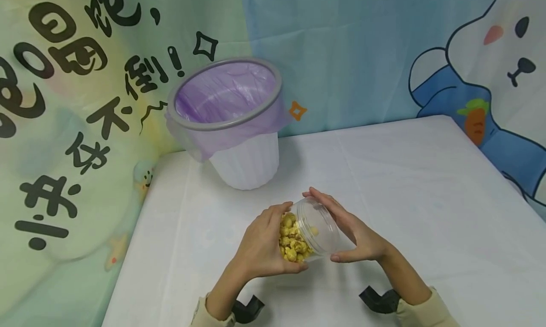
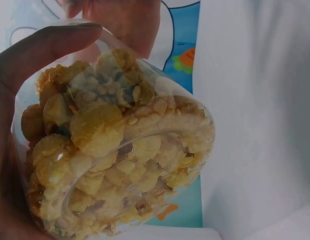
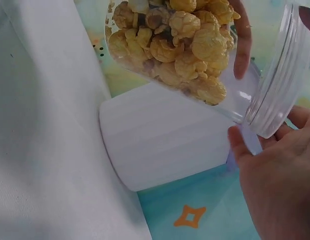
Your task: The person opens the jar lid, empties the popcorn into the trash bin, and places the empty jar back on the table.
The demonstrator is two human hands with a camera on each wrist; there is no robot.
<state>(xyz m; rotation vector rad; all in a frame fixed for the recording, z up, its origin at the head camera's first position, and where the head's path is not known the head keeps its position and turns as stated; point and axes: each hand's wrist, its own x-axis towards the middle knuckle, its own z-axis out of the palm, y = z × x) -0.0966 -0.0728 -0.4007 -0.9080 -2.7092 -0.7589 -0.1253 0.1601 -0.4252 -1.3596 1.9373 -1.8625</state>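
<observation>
A clear plastic jar (image 1: pixel 313 259) part-filled with yellow popcorn (image 1: pixel 294 241) is tilted in the air over the table, its lid end pointing right. My left hand (image 1: pixel 260 249) grips the body at the base end, thumb below and fingers above. Around the clear screw lid (image 1: pixel 326 232) my right hand (image 1: pixel 362 237) holds with fingers at the top and thumb at the bottom. In the right wrist view the ridged lid (image 3: pixel 280 75) sits on the jar's mouth, with fingertips at its edge. Popcorn (image 2: pixel 99 127) fills much of the left wrist view through the jar's wall.
A white bin (image 1: pixel 251 161) with a grey rim and a purple liner bag (image 1: pixel 226 90) stands behind the hands, toward the back left. A white cloth covers the table (image 1: pixel 405 185). A printed curtain (image 1: pixel 341 47) hangs along the back and left sides.
</observation>
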